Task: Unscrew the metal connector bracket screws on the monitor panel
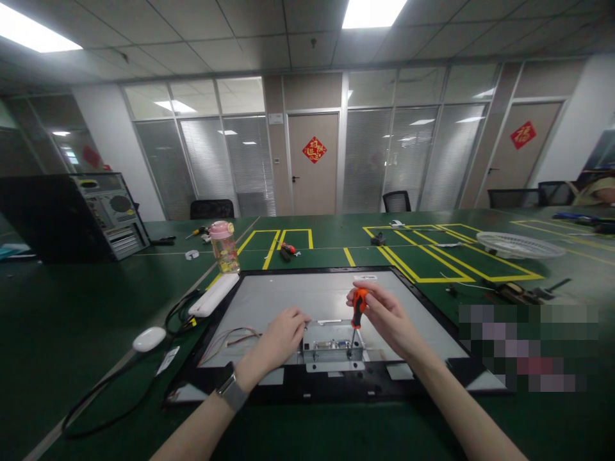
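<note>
A flat display panel lies on the green table, with its black border framing a grey surface. A strip of table runs along the panel's near edge. At the left edge, a white power strip is positioned just beside the far corner, next to a clear bottle with a pink lid; a computer case stands farther left. Beyond the far edge, yellow tape lines mark the table. A metal bracket with a row of ports is located toward the panel's near edge, between the two hands. The right hand pinches the orange-and-black handle of a screwdriver between thumb and fingers; the shaft points down, nearly upright, at the bracket's right end. The tip appears to meet a fastener there, though its small size makes contact uncertain. The left hand, palm down, rests its fingertips at the bracket's left end; the thumb is hidden, so whether it grips cannot be determined.
</note>
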Available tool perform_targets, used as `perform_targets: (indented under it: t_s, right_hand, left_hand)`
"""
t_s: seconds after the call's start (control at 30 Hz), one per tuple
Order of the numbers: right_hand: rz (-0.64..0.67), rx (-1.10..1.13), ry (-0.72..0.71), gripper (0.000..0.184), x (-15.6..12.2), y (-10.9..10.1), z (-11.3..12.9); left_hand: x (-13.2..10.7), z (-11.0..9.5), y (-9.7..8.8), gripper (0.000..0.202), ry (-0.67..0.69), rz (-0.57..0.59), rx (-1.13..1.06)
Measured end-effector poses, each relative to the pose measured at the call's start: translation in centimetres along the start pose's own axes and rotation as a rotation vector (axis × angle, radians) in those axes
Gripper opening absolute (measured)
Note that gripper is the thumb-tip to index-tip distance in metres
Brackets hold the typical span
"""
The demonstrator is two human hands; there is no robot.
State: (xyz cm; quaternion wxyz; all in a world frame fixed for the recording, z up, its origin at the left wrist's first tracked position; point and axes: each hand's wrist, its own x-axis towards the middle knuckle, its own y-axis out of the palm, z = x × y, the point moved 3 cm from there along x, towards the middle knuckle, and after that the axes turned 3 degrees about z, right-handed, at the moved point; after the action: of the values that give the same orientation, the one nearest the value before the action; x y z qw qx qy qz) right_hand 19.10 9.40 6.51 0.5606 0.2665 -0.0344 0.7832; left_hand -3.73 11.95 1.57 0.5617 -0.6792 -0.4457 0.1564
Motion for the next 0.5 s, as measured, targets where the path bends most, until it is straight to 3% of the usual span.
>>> perform_targets:
  t_s: [0.3, 0.5]
  right_hand:
    - [-0.034, -0.082, -0.104, 0.015, 0.18, -0.26, 0.37]
    - [0.008, -0.068, -0.080, 0.017, 0.09, -0.01, 0.58]
  left_hand:
    - [-0.02, 0.01, 0.04, 0.029, -0.006, 0.011, -0.007]
    - [0.00, 0.40, 0.33, 0.027, 0.006, 0.003, -0.012]
